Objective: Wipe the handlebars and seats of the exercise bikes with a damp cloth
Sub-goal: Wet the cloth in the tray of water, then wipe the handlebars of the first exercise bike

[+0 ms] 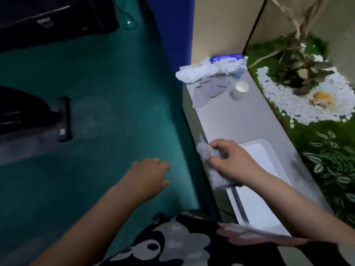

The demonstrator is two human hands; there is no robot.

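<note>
My right hand (pixel 233 160) grips a grey fluffy cloth (pixel 209 164) at the near edge of a grey counter (pixel 240 120), beside a white tray (pixel 267 156). The cloth hangs down over the counter's edge. My left hand (pixel 151 173) hovers over the green floor (pixel 115 93) to the left of the counter, fingers loosely curled and holding nothing. A black exercise machine base (pixel 64 120) shows at the left edge; no handlebars or seat are in view.
On the counter's far end lie a second grey cloth (pixel 209 91), white wipes (pixel 194 72) with a blue wipe pack (pixel 225 58) and a white cup (pixel 240 90). A planter with white pebbles (pixel 284 104) and leaves borders the counter on the right. Black equipment (pixel 48 16) stands top left.
</note>
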